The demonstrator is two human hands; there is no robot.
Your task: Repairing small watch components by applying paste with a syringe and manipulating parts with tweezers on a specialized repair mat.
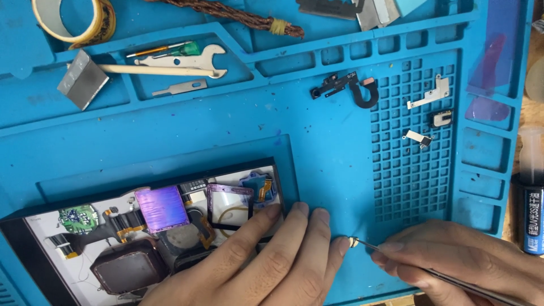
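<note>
The right hand (453, 255) pinches thin tweezers (430, 272), tips clamped on a tiny metal part (353, 242) on the blue mat (317, 153). At nine o'clock, the left hand (266, 260) grasps nothing; its fingertip steadies the part. At one o'clock lie spare brackets (429, 95).

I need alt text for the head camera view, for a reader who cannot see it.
On a blue repair mat, the right hand holds thin tweezers to a tiny metal part at the left hand fingertips. The left hand rests on a framed display of electronic parts.
</note>
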